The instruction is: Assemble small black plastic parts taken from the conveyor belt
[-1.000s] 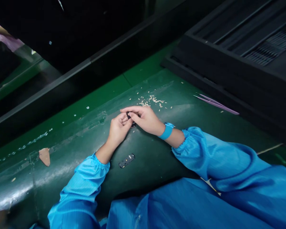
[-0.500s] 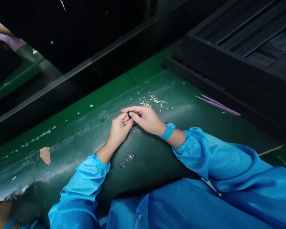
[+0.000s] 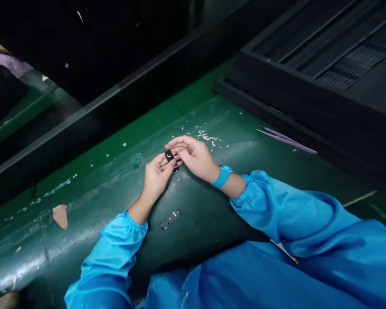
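Around the held piece (image 3: 169,155), a second piece (image 3: 170,219) is lying on the table (image 3: 209,214) at six o'clock, loose bits (image 3: 207,137) at two, tweezers (image 3: 289,140) near three just beside a tray (image 3: 296,98), and a scrap (image 3: 60,216) at eight

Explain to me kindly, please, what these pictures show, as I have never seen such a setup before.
There is no machine at work here: these are a person's two bare hands, below blue sleeves. Every picture comes from one camera worn on that person's head, looking forward and down.

The left hand has a small black part in its grip. The right hand is close beside it; whether it touches the part is hard to tell.

On the green table lie a flat dark piece, scattered pale bits, a brown scrap and purple tweezers.
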A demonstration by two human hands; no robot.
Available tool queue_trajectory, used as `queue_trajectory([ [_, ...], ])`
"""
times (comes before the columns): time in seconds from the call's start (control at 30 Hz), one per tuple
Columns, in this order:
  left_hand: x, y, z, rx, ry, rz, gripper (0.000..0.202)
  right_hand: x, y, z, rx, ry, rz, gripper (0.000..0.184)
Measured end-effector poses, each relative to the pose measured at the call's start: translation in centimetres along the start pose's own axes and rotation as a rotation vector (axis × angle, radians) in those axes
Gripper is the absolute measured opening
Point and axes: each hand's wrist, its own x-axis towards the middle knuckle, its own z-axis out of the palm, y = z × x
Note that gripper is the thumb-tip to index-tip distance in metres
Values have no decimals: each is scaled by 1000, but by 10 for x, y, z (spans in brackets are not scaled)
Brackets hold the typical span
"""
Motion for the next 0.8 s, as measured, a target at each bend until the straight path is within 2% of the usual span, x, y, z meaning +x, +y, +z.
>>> queue_trajectory([
  [0.13, 4, -1, -4, -13, -9, 3, 41, 3, 2, -2, -46, -64, -48, 18],
  [0.27, 2, -2, -2, -42, 8, 9, 40, 0, 1, 0, -53, -20, -87, 16],
  [0.37, 2, -2, -1, -77, 5, 16, 41, -3, -2, 0, -216, 4, -148, 8],
  [0.47, 2, -1, -1, -44, -9, 54, 40, -5, -4, 0, -340, -26, -195, 1],
  [0.53, 1, -1, -1, 6, -12, 75, 40, -5, -5, 0, -364, -41, -207, 4],
  [0.6, 1, -1, -2, 32, -9, 68, 43, -5, -4, -1, -319, -10, -180, 6],
  [0.7, 2, -2, -3, 8, -11, 12, 49, -4, -2, -1, -163, 54, -42, 17],
  [0.8, 4, -1, -3, -1, -20, 5, 49, -4, -1, -1, -123, 25, -4, 16],
])
